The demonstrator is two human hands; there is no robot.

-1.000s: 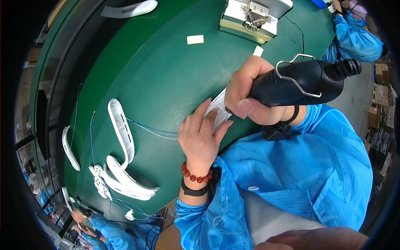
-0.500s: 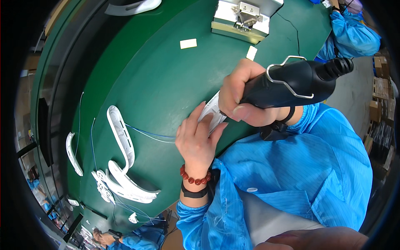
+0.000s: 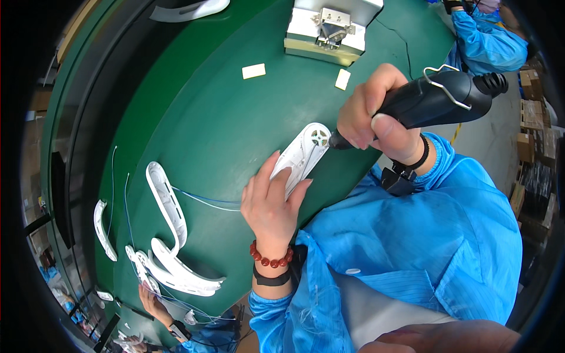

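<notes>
My right hand [image 3: 385, 112] is wrapped round a black electric screwdriver [image 3: 438, 99] with a wire hanger loop. The screwdriver's nose points left and reaches the rounded far end of a long white plastic housing [image 3: 301, 152]; whether its bit touches a screw cannot be made out. A round greenish part sits in that end. With fingers and thumb on both sides, my left hand [image 3: 271, 197] holds the housing against the green table [image 3: 235, 117], covering its near part. A blue and a white wire [image 3: 209, 200] run left from under this hand.
Curved white housings [image 3: 168, 203] and small white parts with wires [image 3: 141, 267] lie at left. Another person's hand [image 3: 154, 305] is at those small parts. A metal fixture [image 3: 329, 32] and two pale yellow pieces [image 3: 253, 71] are at the far side. Another worker sits far right.
My right hand and the screwdriver have shifted right and slightly away, exposing the housing's round end. My left hand stays on the housing. The other person's hand has moved up to the small parts.
</notes>
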